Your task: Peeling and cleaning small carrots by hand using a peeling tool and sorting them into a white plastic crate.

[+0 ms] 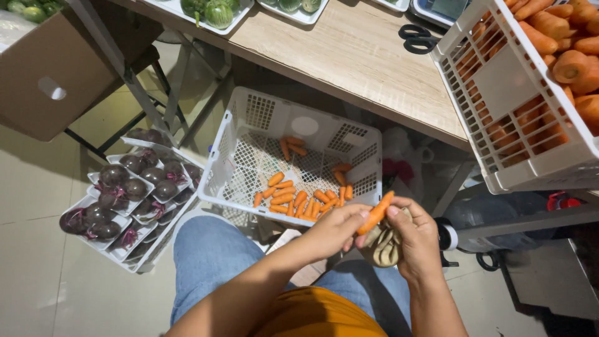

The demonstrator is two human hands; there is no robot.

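Note:
Over my lap, both hands meet on a small orange carrot (377, 213). My left hand (335, 229) pinches its lower end. My right hand (413, 240) touches its upper part and also clutches a beige cloth (384, 245). Just beyond them, on the floor, a white plastic crate (240, 140) holds several small carrots (302, 198) scattered on its bottom.
A second white crate (499, 87) full of larger carrots rests on the wooden table (355, 56) at the right, near black scissors (417, 39). Trays of dark round fruit (125, 193) are stacked on the floor at the left. A cardboard box (50, 75) stands at the far left.

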